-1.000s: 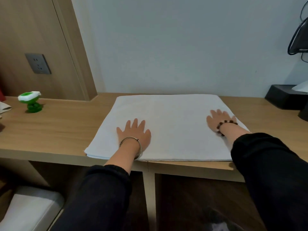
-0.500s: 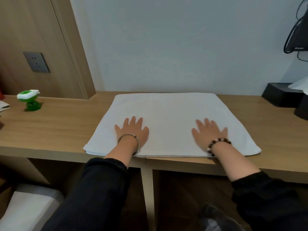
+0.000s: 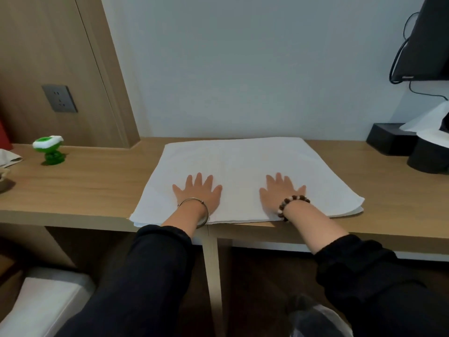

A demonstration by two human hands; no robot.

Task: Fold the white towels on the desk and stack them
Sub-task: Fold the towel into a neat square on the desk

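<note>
Sliding inward, the right hand [image 3: 283, 194] had travelled from the right edge of the towel [image 3: 243, 159] to a spot just right of its middle, while the left hand [image 3: 198, 194] had kept its place left of the middle. Both palms lay flat on the cloth, fingers [image 3: 198, 178] straight and spread, thumbs out to the side, nothing pinched or gripped. That sweep read as smoothing: pressing air and creases out so the layers would sit flush before another fold. The left hand looked to be serving as an anchor, pinning the cloth so it would not creep across the desk [image 3: 85, 190] as the other hand passed over it.

The towel lay straight ahead of the person, its near edge along the desk's front edge and its far edge close to the wall. Layered edges showed at the near right and near left corners, so it seemed to have been folded at least once; how many layers there were could not be told. It was a broad rectangle, so more folding probably remained, and no finished stack was in view.

A green toy [image 3: 49, 149] stood well to the left, below a socket [image 3: 59, 98] on the wood panel. A black box [image 3: 388, 139] sat at the far right, apart from the towel.
</note>
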